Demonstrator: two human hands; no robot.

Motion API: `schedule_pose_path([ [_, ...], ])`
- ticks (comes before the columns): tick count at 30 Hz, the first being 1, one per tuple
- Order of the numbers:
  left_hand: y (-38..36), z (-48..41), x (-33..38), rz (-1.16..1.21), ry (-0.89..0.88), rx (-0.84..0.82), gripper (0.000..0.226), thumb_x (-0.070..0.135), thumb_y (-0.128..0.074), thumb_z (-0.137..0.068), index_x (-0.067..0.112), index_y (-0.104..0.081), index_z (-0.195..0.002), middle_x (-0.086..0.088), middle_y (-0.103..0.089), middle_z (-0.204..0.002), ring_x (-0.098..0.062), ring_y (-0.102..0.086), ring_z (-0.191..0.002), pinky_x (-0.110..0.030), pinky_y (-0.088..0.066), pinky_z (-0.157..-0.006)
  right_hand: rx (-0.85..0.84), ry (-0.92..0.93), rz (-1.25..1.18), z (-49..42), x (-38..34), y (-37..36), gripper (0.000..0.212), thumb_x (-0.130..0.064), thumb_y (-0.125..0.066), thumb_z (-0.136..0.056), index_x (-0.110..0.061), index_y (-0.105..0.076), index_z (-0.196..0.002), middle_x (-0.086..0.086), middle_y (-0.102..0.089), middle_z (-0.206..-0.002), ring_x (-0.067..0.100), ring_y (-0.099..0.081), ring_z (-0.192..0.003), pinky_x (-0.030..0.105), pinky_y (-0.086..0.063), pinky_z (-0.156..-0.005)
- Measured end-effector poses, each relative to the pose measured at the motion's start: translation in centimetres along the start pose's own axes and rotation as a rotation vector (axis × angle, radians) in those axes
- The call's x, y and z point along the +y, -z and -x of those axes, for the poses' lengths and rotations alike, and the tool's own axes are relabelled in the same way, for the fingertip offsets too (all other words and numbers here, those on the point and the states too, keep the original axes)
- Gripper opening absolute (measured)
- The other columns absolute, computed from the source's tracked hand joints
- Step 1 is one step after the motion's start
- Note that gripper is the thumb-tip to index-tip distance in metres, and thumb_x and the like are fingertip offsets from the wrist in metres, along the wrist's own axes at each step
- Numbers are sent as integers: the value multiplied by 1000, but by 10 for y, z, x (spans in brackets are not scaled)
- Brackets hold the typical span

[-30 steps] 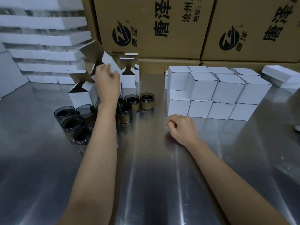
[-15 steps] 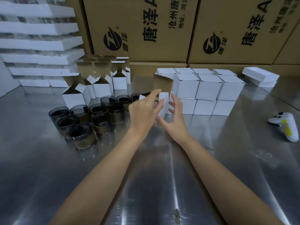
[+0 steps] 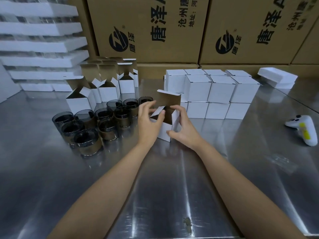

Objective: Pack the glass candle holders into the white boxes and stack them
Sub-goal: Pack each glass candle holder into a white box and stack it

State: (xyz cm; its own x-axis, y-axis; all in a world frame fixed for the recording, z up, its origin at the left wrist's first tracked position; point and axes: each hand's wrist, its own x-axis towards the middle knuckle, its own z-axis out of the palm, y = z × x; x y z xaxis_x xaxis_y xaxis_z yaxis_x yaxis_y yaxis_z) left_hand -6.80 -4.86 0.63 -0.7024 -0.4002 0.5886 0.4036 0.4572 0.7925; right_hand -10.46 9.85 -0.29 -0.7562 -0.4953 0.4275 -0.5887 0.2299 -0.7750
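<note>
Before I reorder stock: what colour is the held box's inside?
Brown, on the open box, head view.

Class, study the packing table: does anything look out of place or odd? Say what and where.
One thing: a white game controller with a yellow patch lies at the right of the steel table, apart from the stacked white boxes; it is no packing item.

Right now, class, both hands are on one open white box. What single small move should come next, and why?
Probably the left hand should let go and reach for the nearest glass candle holder, with the right hand steadying the open white box. Its top flap stands up, no glass shows inside, and the holders sit just left of it.
</note>
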Motion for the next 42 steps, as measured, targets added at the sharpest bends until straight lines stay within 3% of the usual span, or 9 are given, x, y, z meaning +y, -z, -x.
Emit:
schedule_pose_path([
  [5, 0, -5, -1, 133, 146, 194, 21, 17, -54, -98, 17, -55, -119, 3, -61, -111, 11, -56, -88, -6, -42, -78, 48, -23, -71, -2, 7, 1, 67, -21, -72, -72, -45, -29, -116, -27, -35, -133, 1, -42, -127, 22, -36, -110],
  [11, 4, -13, -19, 113, 358, 156, 36, 2, -35, -99, 10, -63, -120, -1, -53, -124, -14, -51, -118, -26, -38, -106, 129, -72, 1, -4, 12, 10, 66, -23, -80, -79, -28, -44, -135, -10, -30, -154, -7, -36, -132, 14, -43, -101],
  [17, 1, -8, -17, -58, 382, 87, 41, 9, -35, -98, 14, -65, -125, -4, -65, -125, -18, -58, -115, -27, -45, -98, 95, -123, 265, -7, 14, 9, 86, -41, -75, -82, -17, -30, -151, -4, -31, -157, 10, -28, -143, 19, -21, -112],
  [23, 1, -1, -17, -249, 298, -5, 44, 36, -36, -99, 16, -71, -114, -9, -72, -108, -26, -65, -95, -29, -46, -72, -109, -116, 344, -7, 11, -1, 103, -49, -68, -84, -17, 0, -155, 0, -33, -155, 19, -36, -137, 26, -32, -107],
  [27, 0, -1, -16, -406, 257, -31, 44, 31, -37, -100, 21, -52, -139, -14, -71, -108, -32, -62, -103, -38, -49, -87, -159, -117, 320, -6, 11, -3, 105, -50, -63, -88, -14, 10, -154, -4, -22, -160, 18, -30, -141, 32, -28, -114],
  [31, 4, 0, -12, -451, 175, -45, 53, 36, -30, -91, 23, -56, -135, -14, -73, -98, -33, -64, -95, -41, -51, -83, -99, -144, 180, -6, 8, -1, 89, -42, -64, -90, -16, -9, -155, -8, -42, -149, 5, -42, -132, 21, -35, -108],
  [35, 8, -2, -16, -328, 158, -43, 55, 38, -26, -90, 22, -72, -117, -6, -75, -101, -23, -67, -97, -37, -52, -84, 77, -230, 28, -6, 12, 6, 78, -32, -80, -78, -19, -35, -141, -19, -53, -121, -20, -51, -102, -4, -36, -81],
  [39, 10, -14, -25, -138, 188, 46, 46, 29, -34, -102, 11, -75, -94, -2, -75, -90, -19, -70, -89, -32, -52, -83, 112, -283, 30, -2, 22, 29, 77, -37, -88, -66, -21, -46, -128, -14, -57, -126, -8, -52, -113, 11, -41, -93],
  [42, 10, -26, -32, -438, 90, -82, 31, 14, -45, -98, 16, -63, -124, -2, -64, -127, -25, -62, -110, -40, -50, -91, 118, -295, 29, 3, 24, 34, 78, -49, -87, -59, -26, -47, -122, -16, -58, -124, -5, -52, -115, 13, -42, -91],
])
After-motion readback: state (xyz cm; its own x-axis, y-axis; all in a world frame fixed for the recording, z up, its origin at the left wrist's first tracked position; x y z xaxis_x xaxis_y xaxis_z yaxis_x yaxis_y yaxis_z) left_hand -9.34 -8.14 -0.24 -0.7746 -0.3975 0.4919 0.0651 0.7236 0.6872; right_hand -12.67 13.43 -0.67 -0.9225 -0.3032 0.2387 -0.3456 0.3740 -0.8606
